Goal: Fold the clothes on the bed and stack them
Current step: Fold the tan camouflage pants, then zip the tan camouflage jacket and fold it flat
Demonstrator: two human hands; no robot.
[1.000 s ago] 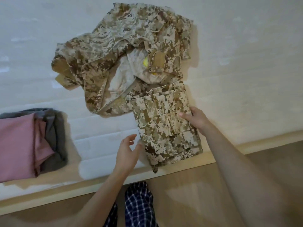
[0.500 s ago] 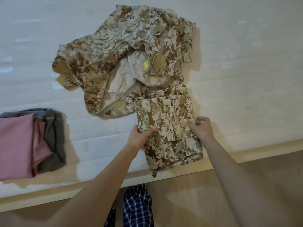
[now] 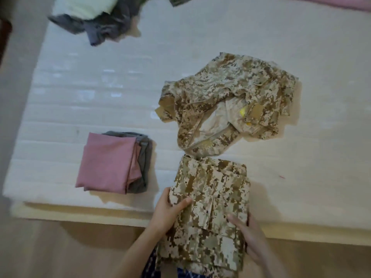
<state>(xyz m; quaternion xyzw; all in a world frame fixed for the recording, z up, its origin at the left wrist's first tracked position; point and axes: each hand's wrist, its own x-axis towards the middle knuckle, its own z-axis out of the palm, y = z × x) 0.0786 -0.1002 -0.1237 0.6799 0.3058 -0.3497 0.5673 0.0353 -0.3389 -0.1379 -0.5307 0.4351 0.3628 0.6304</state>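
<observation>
The folded camouflage garment [image 3: 208, 199] lies across the near edge of the bed [image 3: 80, 93], its lower half hanging out past that edge. The left hand [image 3: 168, 209] grips its left border, thumb on top. The right hand [image 3: 251, 237] clasps its right border the same way, fingers underneath. Its far edge sits just beside the crumpled camouflage jacket [image 3: 226, 101]. The pink-and-grey stack [image 3: 108, 163] rests near the same edge to the left, apart across a strip of bare mattress. A loose heap [image 3: 100, 19] fills the far left corner, and a pink cloth [image 3: 331, 2] the far right edge. Wide bare mattress lies right of the jacket.
</observation>
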